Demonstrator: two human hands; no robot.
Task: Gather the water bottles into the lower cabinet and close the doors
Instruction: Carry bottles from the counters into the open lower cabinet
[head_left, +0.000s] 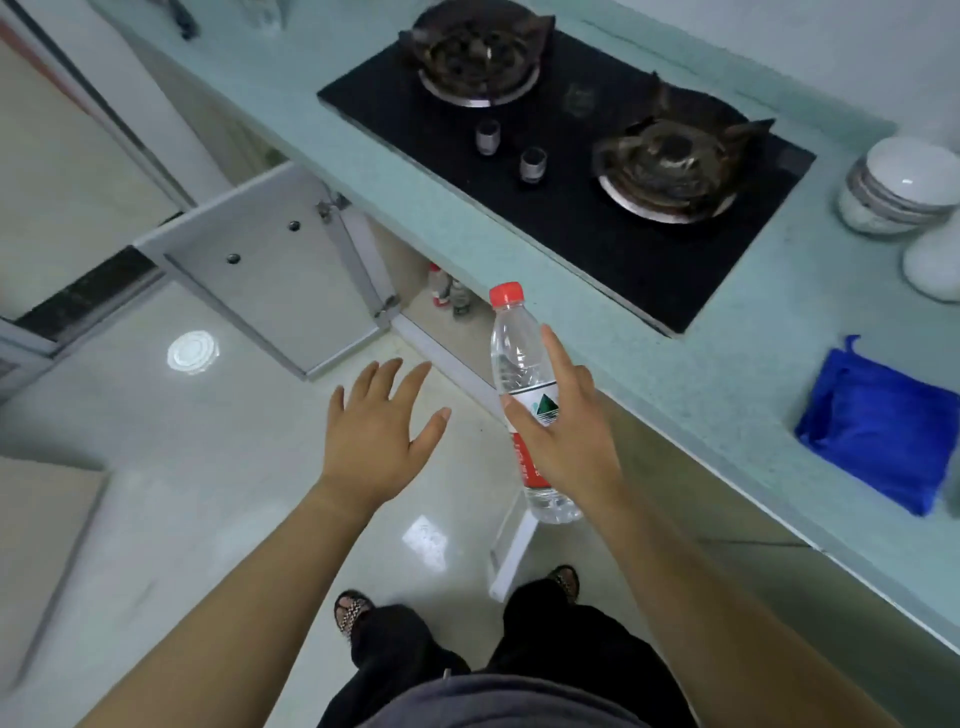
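My right hand grips a clear water bottle with a red cap and a red-and-white label, held upright in front of the counter edge. My left hand is spread flat over the floor, holding nothing, just left of the bottle. The lower cabinet below the stove stands open: its left door is swung wide out, and a second white door sticks out edge-on near my legs. Inside the cabinet two small bottles show, one with a red cap.
A black two-burner gas stove lies in the pale green countertop. Stacked white bowls and a blue cloth sit on the counter at right. My feet stand on the glossy tiled floor beside the cabinet.
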